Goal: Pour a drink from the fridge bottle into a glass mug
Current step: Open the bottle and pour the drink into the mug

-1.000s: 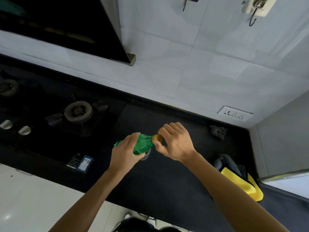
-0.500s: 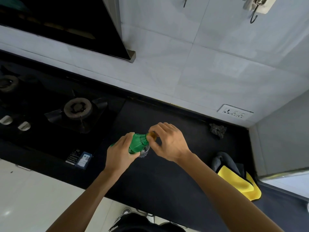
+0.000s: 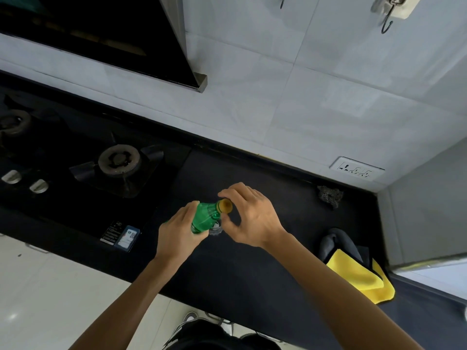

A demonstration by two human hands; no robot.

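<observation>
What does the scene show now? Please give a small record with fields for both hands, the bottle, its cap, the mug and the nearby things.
left hand: grips the green bottle by its body
right hand: fingers curled around the yellow cap
green bottle: tilted, held above the black counter
yellow cap: on the bottle neck
glass mug: clear glass just under the bottle, mostly hidden; likely the mug
pouring: not yet begun
nearby: yellow cloth to the right, gas burner to the left

Two hands [image 3: 178, 229] [image 3: 252, 221], one green bottle [image 3: 204, 218], one yellow cap [image 3: 225, 206], one glass mug [image 3: 216, 230]. Two burners [image 3: 118, 160] [image 3: 15, 122], two knobs [image 3: 11, 176] [image 3: 38, 186]. One yellow cloth [image 3: 358, 276], one scrubber [image 3: 329, 195], one wall socket [image 3: 357, 169].
</observation>
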